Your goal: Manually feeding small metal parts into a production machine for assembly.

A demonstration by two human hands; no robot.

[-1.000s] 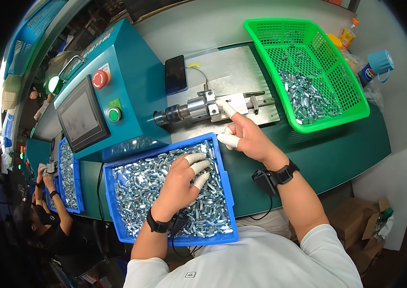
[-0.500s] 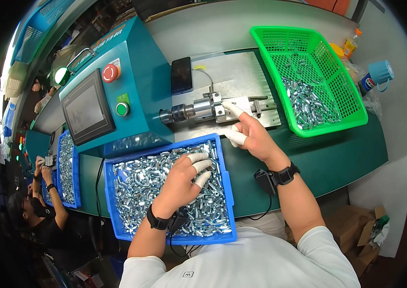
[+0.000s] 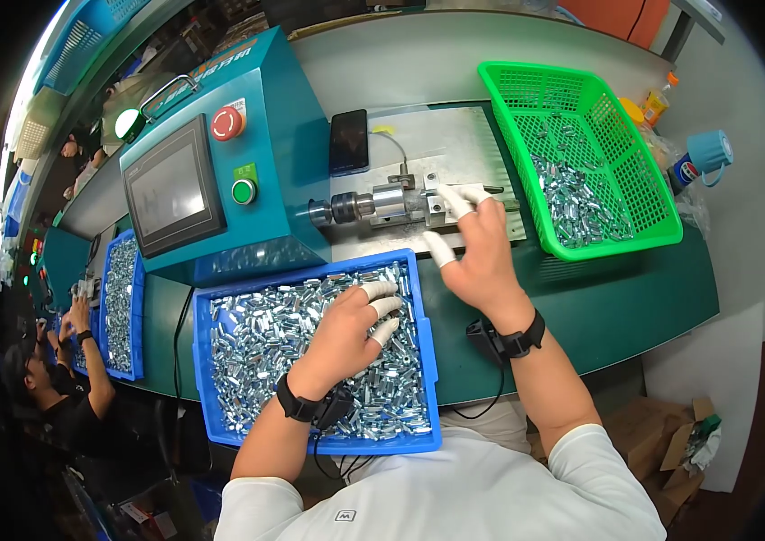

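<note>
**Hands at a bench-top machine with trays of metal parts**

Resting palm-down in the blue tray [image 3: 207, 379], the left hand [image 3: 346, 334] lies on the heap of small silver metal parts [image 3: 256, 347], its capped fingers loosely curled; whether it grips a part cannot be told. The right hand [image 3: 482, 261] reaches forward to the machine's chuck fixture [image 3: 391, 200], fingers spread, its capped fingertips [image 3: 455, 200] touching the fixture's right end; any part pinched there is too small to tell. The fixture projects from the teal control box [image 3: 265, 126], which carries a screen [image 3: 170, 194]. A green basket [image 3: 644, 243] holding more silver parts stands just right of the fixture.
</note>
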